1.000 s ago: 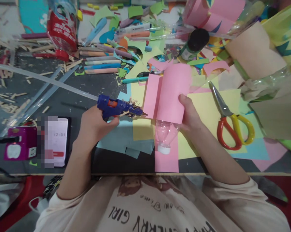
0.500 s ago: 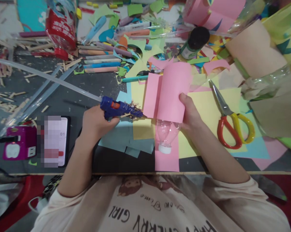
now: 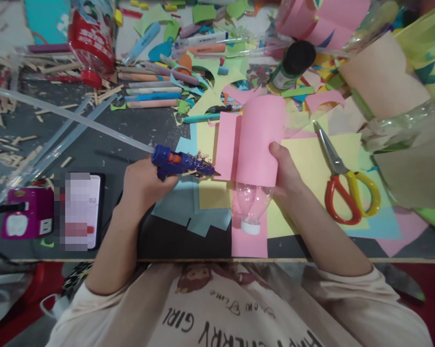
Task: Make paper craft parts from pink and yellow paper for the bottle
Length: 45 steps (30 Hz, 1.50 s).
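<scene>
My left hand [image 3: 141, 185] is wrapped round a blue hot glue gun [image 3: 170, 162], with a long clear glue stick [image 3: 76, 117] sticking out of its back. Bits of wood cling to the gun's front, and its tip is at the edge of a pink paper flap [image 3: 227, 144]. In my right hand [image 3: 287, 168] is a clear plastic bottle [image 3: 252, 202], neck and white cap toward me, with pink paper [image 3: 261, 135] rolled round its body. The thumb lies on the paper; the other fingers are hidden behind it. A pink strip [image 3: 249, 246] lies beneath the bottle.
Scissors [image 3: 342, 178] with red and yellow handles lie on coloured sheets at the right. A phone [image 3: 83, 212] and a purple charger block [image 3: 27, 213] are at the left. Markers [image 3: 154, 96], paper scraps, a dark-capped jar [image 3: 293, 65] and a red-labelled bottle [image 3: 91, 43] crowd the back.
The wrapped bottle has turned and shifted slightly, its cap now a little nearer me and to the right. The glue gun has moved a touch right along the flap's edge.
</scene>
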### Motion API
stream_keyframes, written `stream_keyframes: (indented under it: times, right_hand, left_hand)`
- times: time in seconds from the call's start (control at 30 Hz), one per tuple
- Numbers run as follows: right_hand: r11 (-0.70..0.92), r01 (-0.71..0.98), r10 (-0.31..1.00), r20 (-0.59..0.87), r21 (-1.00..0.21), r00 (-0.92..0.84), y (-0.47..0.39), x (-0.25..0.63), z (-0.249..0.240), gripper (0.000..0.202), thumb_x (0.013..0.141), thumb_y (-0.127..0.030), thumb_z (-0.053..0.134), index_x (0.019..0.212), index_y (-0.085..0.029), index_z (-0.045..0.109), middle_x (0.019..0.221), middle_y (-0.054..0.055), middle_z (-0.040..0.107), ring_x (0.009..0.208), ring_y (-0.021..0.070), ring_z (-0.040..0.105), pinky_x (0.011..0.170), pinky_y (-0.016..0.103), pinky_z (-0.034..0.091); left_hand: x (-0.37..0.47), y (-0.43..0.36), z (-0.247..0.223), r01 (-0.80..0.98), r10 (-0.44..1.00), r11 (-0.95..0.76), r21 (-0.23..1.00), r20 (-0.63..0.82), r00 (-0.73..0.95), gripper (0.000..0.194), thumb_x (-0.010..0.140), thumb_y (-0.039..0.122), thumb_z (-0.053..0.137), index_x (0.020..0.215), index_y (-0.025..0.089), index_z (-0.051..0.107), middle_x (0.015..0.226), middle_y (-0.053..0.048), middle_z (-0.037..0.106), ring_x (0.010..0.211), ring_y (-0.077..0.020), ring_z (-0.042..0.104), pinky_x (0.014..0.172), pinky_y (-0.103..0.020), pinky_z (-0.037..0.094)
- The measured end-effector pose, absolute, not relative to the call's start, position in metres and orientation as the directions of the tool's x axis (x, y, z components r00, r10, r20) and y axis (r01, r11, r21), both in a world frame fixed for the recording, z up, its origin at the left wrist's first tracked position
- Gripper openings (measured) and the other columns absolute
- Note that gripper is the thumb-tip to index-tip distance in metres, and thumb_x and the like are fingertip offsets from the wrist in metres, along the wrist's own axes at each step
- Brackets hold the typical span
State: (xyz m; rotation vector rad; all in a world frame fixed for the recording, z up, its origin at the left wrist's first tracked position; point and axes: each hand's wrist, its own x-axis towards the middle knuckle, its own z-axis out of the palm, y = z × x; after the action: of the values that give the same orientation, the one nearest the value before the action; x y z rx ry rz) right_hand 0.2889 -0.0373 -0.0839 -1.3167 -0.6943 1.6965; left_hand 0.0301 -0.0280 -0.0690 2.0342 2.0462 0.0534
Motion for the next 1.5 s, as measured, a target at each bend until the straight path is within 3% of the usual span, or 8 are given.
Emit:
stream_keyframes:
  times: [0.23, 0.6, 0.77, 0.97, 1.2, 1.5]
  right_hand:
    - [-0.520, -0.276, 0.854, -0.502, -0.809, -0.138, -0.0377, 0.2895, -0.0832, 0.059, 0.046, -0.070, 0.078, 0.084, -0.026, 0.067, 0.086, 0.005, 0.074, 0.089, 0.0299, 0.069, 0.079, 0.046, 0.058]
    - [-0.598, -0.255, 0.802, -0.560, -0.760, -0.210, -0.0372, 0.2907, -0.0755, 0.057, 0.039, -0.062, 0.085, 0.081, -0.026, 0.070, 0.084, 0.004, 0.075, 0.078, 0.0266, 0.068, 0.072, 0.043, 0.058]
    - [-0.624, -0.231, 0.779, -0.572, -0.747, -0.257, -0.0376, 0.2935, -0.0746, 0.057, 0.040, -0.058, 0.085, 0.084, -0.025, 0.071, 0.083, 0.004, 0.074, 0.076, 0.0262, 0.068, 0.068, 0.042, 0.058]
    - [-0.600, -0.223, 0.794, -0.540, -0.768, -0.278, -0.0381, 0.2956, -0.0789, 0.056, 0.043, -0.053, 0.086, 0.088, -0.025, 0.068, 0.086, 0.005, 0.073, 0.078, 0.0258, 0.066, 0.064, 0.039, 0.057]
    - [-0.591, -0.253, 0.799, -0.514, -0.766, -0.312, -0.0386, 0.2971, -0.0827, 0.063, 0.045, -0.049, 0.087, 0.098, -0.024, 0.068, 0.086, 0.004, 0.074, 0.071, 0.0225, 0.066, 0.058, 0.035, 0.055]
    - [-0.593, -0.241, 0.795, -0.512, -0.768, -0.326, -0.0384, 0.2981, -0.0828, 0.057, 0.044, -0.051, 0.088, 0.092, -0.025, 0.071, 0.088, 0.004, 0.075, 0.072, 0.0223, 0.067, 0.058, 0.034, 0.056]
  left_hand:
    - [0.0258, -0.0265, -0.0743, 0.992, 0.989, 0.035, 0.123, -0.149, -0.016, 0.021, 0.067, 0.037, 0.054, 0.074, 0.019, 0.062, 0.070, -0.009, 0.060, 0.082, -0.0326, 0.066, 0.073, -0.037, 0.049]
    - [0.0239, -0.0251, -0.0768, 0.983, 0.994, 0.083, 0.161, -0.080, -0.071, 0.017, 0.069, 0.036, 0.052, 0.062, 0.020, 0.054, 0.060, -0.006, 0.051, 0.074, -0.0288, 0.064, 0.069, -0.034, 0.047]
    - [0.0217, -0.0249, -0.0775, 0.980, 0.998, 0.064, 0.187, -0.017, -0.062, 0.017, 0.070, 0.035, 0.051, 0.068, 0.020, 0.058, 0.059, -0.005, 0.053, 0.069, -0.0263, 0.063, 0.064, -0.032, 0.046]
    - [0.0201, -0.0240, -0.0775, 0.971, 0.994, 0.107, 0.212, -0.020, -0.106, 0.025, 0.073, 0.038, 0.046, 0.076, 0.019, 0.061, 0.069, -0.009, 0.059, 0.076, -0.0313, 0.066, 0.068, -0.038, 0.048]
    - [0.0200, -0.0241, -0.0736, 0.950, 0.981, 0.191, 0.247, -0.032, -0.189, 0.027, 0.076, 0.040, 0.043, 0.081, 0.019, 0.059, 0.078, -0.008, 0.058, 0.087, -0.0305, 0.067, 0.080, -0.042, 0.047]
    - [0.0211, -0.0205, -0.0781, 0.930, 0.978, 0.190, 0.316, 0.019, -0.206, 0.021, 0.072, 0.037, 0.046, 0.081, 0.019, 0.053, 0.082, -0.010, 0.061, 0.093, -0.0336, 0.066, 0.084, -0.046, 0.049]
